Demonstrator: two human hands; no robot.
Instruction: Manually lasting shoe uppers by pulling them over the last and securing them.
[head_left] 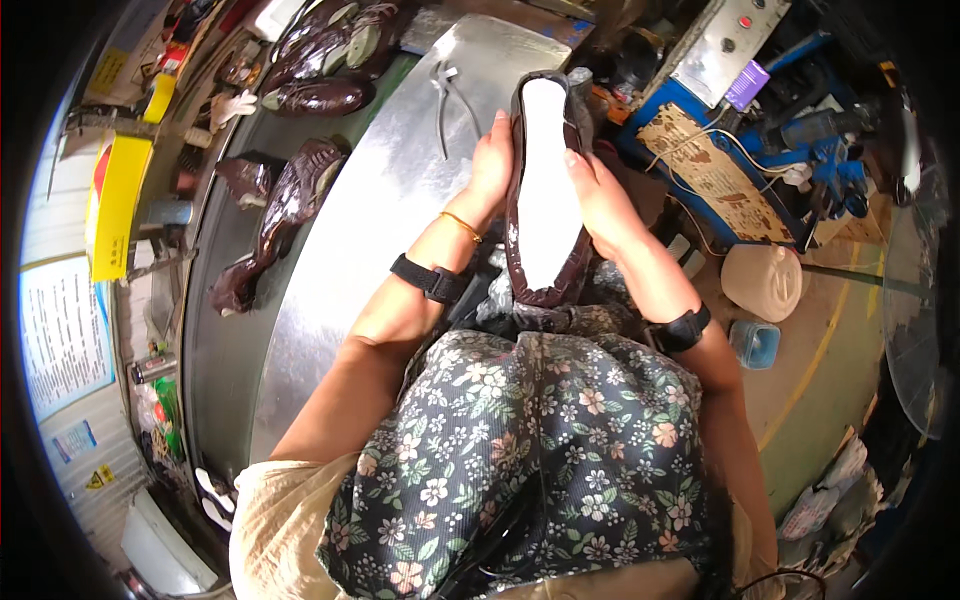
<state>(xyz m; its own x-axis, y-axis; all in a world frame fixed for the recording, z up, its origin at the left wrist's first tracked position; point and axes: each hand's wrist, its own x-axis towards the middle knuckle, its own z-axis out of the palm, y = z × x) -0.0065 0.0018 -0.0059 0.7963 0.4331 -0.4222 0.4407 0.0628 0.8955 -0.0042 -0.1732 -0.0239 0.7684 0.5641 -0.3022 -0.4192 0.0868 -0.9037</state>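
Note:
A dark brown shoe upper (515, 245) stretched over a form is held bottom up in front of me. Its white insole board (545, 190) faces me, with the leather's edge folded around the rim. My left hand (492, 165) grips its left side, while my right hand (605, 205) clasps the right side with the thumb at the board's edge. Some fingers of both hands are hidden beneath the shoe. Beyond my left hand, a pair of metal pincers (444, 95) lies on the shiny metal tabletop (350, 210).
Left of the tabletop runs a dark green belt (225, 370) carrying glossy brown uppers (300, 180) and several shoes (318, 97). A blue machine (715, 165) stands at the far right. On the floor are a whitish jug (762, 282) and a blue container (755, 345).

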